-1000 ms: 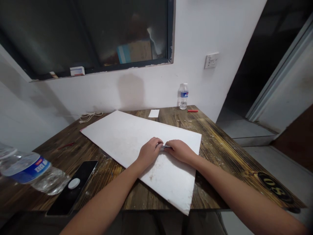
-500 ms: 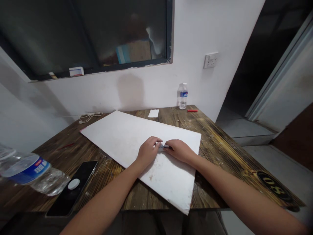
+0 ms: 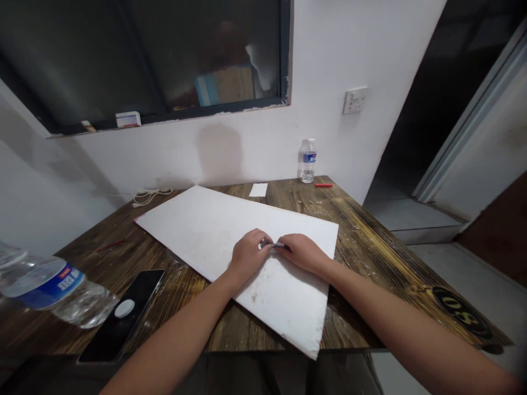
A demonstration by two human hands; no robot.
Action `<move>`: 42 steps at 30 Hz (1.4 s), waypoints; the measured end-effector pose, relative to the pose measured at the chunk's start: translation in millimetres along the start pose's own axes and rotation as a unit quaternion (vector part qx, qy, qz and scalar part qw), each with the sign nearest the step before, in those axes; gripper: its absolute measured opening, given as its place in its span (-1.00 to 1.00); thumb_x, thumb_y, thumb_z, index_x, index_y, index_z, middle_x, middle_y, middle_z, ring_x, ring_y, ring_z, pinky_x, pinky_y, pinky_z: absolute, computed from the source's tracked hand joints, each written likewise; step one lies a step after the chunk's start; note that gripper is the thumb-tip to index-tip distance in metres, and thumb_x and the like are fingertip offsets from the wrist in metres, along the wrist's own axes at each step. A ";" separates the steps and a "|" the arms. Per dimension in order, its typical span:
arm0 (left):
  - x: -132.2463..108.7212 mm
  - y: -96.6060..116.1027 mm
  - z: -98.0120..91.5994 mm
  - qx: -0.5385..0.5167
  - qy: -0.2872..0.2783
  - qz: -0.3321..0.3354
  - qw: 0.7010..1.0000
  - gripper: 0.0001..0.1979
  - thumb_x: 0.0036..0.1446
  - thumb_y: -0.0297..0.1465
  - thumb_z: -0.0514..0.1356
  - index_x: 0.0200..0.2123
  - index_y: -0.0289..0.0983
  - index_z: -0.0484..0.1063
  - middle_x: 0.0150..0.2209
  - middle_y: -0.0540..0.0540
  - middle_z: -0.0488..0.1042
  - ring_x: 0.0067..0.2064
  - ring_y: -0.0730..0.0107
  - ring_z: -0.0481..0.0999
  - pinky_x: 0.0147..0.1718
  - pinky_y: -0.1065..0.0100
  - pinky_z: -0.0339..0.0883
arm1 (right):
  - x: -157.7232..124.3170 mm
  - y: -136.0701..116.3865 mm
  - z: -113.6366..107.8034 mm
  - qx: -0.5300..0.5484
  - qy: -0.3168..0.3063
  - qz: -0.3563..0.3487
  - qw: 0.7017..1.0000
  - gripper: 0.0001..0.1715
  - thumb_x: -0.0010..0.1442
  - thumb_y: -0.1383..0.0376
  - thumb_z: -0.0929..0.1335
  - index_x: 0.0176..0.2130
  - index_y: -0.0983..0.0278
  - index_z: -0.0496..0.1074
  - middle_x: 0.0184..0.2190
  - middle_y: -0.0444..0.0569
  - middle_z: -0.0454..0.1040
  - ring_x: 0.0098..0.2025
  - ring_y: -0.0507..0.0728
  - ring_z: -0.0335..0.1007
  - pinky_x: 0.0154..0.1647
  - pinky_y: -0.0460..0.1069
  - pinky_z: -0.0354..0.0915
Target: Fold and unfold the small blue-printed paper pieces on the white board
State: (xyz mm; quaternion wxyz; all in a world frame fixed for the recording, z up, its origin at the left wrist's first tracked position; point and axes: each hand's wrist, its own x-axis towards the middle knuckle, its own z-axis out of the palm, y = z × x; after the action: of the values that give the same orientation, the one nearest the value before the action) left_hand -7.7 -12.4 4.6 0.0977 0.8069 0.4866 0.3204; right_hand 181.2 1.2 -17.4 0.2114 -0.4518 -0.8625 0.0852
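My left hand and my right hand rest on a large white board, fingertips meeting near its middle. Pinched between them is a small grey-blue folded piece, perhaps paper, mostly hidden by my fingers. The board lies flat on a dark wooden table, and its near corner overhangs the table edge.
A black phone with a white round object on it lies left of the board, under a large water bottle near the camera. Along the far edge are a small bottle, a red stick, a white paper slip and a white cable.
My left fingers have closed in towards the right hand, so less of the small grey-blue piece shows. The board and other objects stay in place.
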 end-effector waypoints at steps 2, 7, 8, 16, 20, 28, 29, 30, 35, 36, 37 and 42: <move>0.3 0.7 -0.5 -0.002 0.006 -0.011 1.000 -0.96 0.09 -0.46 0.22 -0.39 -0.21 0.44 -0.32 0.00 0.49 -0.25 0.37 0.45 -0.26 0.34 0.28 | 0.0 -0.1 -0.3 0.000 -0.004 0.006 1.000 -0.76 0.31 0.22 0.28 -0.33 0.27 0.43 -0.36 -0.04 0.53 -0.31 0.10 0.38 -0.35 -0.07 0.04; 0.7 2.8 -1.9 -0.006 0.008 -0.041 0.999 -0.95 0.11 -0.45 0.20 -0.38 -0.20 0.45 -0.30 0.00 0.51 -0.24 0.36 0.46 -0.29 0.34 0.27 | 0.2 -1.4 -1.5 -0.004 -0.013 0.012 1.000 -0.77 0.31 0.23 0.28 -0.32 0.27 0.44 -0.36 -0.03 0.52 -0.31 0.10 0.38 -0.35 -0.07 0.04; 0.8 2.8 -1.9 -0.006 0.009 -0.046 0.999 -0.96 0.11 -0.45 0.20 -0.38 -0.20 0.45 -0.30 0.00 0.51 -0.24 0.36 0.46 -0.29 0.34 0.27 | 0.3 -1.6 -1.7 -0.005 -0.013 0.012 1.000 -0.77 0.31 0.23 0.28 -0.32 0.28 0.44 -0.36 -0.03 0.52 -0.31 0.09 0.38 -0.35 -0.07 0.04; 1.1 -0.5 1.3 0.033 0.002 -0.079 0.996 -0.92 0.01 -0.51 0.19 -0.42 -0.21 0.42 -0.30 0.00 0.50 -0.26 0.37 0.47 -0.35 0.38 0.24 | 0.5 -1.1 -0.9 -0.003 -0.009 0.008 1.000 -0.79 0.29 0.27 0.29 -0.36 0.27 0.43 -0.38 -0.04 0.52 -0.33 0.09 0.36 -0.37 -0.08 0.01; 0.3 -0.9 1.4 0.039 -0.005 -0.089 0.995 -0.93 -0.02 -0.50 0.18 -0.47 -0.21 0.39 -0.31 0.01 0.51 -0.28 0.36 0.46 -0.39 0.38 0.21 | 0.0 -1.2 -1.3 -0.001 -0.013 0.017 1.000 -0.79 0.29 0.26 0.29 -0.36 0.27 0.43 -0.38 -0.04 0.51 -0.33 0.09 0.36 -0.38 -0.08 0.00; -0.6 -2.3 0.2 0.074 -0.022 -0.102 0.992 -0.90 -0.05 -0.52 0.20 -0.49 -0.20 0.37 -0.32 0.02 0.50 -0.29 0.34 0.46 -0.45 0.37 0.14 | 0.0 -2.4 -3.5 -0.011 -0.020 0.020 1.000 -0.80 0.28 0.25 0.30 -0.35 0.28 0.43 -0.38 -0.04 0.51 -0.33 0.09 0.36 -0.38 -0.08 0.00; -0.7 -2.2 0.1 0.077 -0.024 -0.101 0.992 -0.90 -0.04 -0.52 0.20 -0.48 -0.20 0.37 -0.32 0.02 0.49 -0.28 0.34 0.46 -0.45 0.37 0.14 | 0.0 -2.3 -3.3 -0.011 -0.020 0.020 1.000 -0.80 0.28 0.26 0.30 -0.35 0.27 0.43 -0.38 -0.04 0.51 -0.32 0.09 0.37 -0.38 -0.08 0.01; -0.8 -2.1 0.0 0.080 -0.025 -0.101 0.991 -0.91 -0.04 -0.51 0.20 -0.48 -0.20 0.37 -0.31 0.02 0.49 -0.28 0.34 0.46 -0.45 0.38 0.14 | 0.0 -2.2 -3.0 -0.011 -0.020 0.019 1.000 -0.81 0.28 0.26 0.30 -0.35 0.27 0.43 -0.37 -0.04 0.51 -0.32 0.09 0.37 -0.37 -0.08 0.01; -0.8 -2.8 0.2 0.088 -0.036 -0.096 0.991 -0.91 -0.05 -0.43 0.27 -0.45 -0.18 0.38 -0.30 0.03 0.47 -0.29 0.35 0.44 -0.46 0.38 0.12 | -0.1 -1.6 -2.1 -0.005 -0.010 0.018 1.000 -0.82 0.28 0.24 0.31 -0.33 0.26 0.43 -0.36 -0.05 0.52 -0.31 0.09 0.37 -0.37 -0.08 0.01; -0.7 -3.1 0.3 0.089 -0.041 -0.092 0.991 -0.90 -0.05 -0.42 0.27 -0.46 -0.18 0.38 -0.30 0.03 0.47 -0.28 0.34 0.44 -0.46 0.38 0.12 | -0.2 -1.8 -2.4 -0.004 -0.008 0.019 1.000 -0.81 0.28 0.22 0.31 -0.33 0.26 0.43 -0.36 -0.05 0.52 -0.32 0.09 0.37 -0.38 -0.08 0.01; -0.6 -3.4 0.2 0.089 -0.044 -0.086 0.991 -0.90 -0.06 -0.43 0.27 -0.47 -0.18 0.38 -0.29 0.03 0.47 -0.28 0.34 0.44 -0.46 0.38 0.12 | -0.3 -2.1 -2.7 -0.003 -0.006 0.020 1.000 -0.81 0.27 0.22 0.31 -0.33 0.26 0.43 -0.36 -0.05 0.52 -0.32 0.09 0.37 -0.38 -0.08 0.01; -0.3 -2.6 0.3 0.085 -0.049 -0.079 0.992 -0.89 -0.06 -0.45 0.27 -0.48 -0.20 0.36 -0.29 0.01 0.46 -0.26 0.33 0.45 -0.42 0.37 0.15 | -0.8 -4.3 -5.1 0.001 -0.005 0.024 1.000 -0.81 0.27 0.20 0.32 -0.30 0.26 0.43 -0.35 -0.04 0.53 -0.32 0.10 0.38 -0.37 -0.08 0.04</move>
State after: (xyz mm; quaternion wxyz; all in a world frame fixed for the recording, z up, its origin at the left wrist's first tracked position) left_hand -9.5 -11.3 3.0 0.0775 0.7862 0.5685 0.2297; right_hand 180.7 -2.2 -11.7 0.2052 -0.4717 -0.8524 0.0935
